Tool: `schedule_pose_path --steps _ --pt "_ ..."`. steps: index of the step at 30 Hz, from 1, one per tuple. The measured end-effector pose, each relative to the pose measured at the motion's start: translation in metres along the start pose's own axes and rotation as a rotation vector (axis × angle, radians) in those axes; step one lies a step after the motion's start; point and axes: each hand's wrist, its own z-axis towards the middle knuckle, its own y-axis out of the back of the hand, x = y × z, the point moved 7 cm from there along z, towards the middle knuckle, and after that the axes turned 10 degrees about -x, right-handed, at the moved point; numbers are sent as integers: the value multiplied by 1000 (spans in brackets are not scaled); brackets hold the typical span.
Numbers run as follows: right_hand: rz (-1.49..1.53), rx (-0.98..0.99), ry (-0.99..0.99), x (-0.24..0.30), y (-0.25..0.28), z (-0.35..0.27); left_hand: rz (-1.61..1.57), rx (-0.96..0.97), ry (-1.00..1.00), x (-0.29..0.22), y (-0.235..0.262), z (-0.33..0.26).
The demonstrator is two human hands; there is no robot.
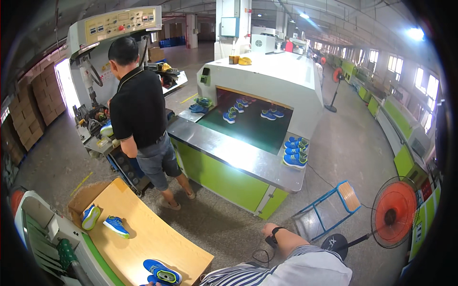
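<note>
At the lower edge, the fingertips of my left hand rest against a blue sneaker; most of that hand is cut off by the frame. Right beside it lies another blue sneaker with a lime-green lining, on the near end of a wooden-topped table. Two more sneakers are farther up this table: one upright, the other tipped to show its pale sole. My right hand, a black band on its wrist, hangs over the floor away from the table. Its fingers are mostly hidden, with something dark just below.
A person in black stands at a press machine. Ahead, a conveyor oven carries sneakers on its green belt; more sneakers line its metal ledge. To the right stand a blue-framed stool and an orange fan.
</note>
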Motion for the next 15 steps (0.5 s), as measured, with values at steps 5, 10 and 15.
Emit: schedule_pose_path --steps 5,10,15 --pt "-408 -73 444 39 5 -6 -157 108 -48 -4 -1 9" --pt "100 82 142 49 21 9 -219 -85 -5 4 -4 5" --pt "394 -34 173 168 58 -6 -243 -112 53 9 -5 6"
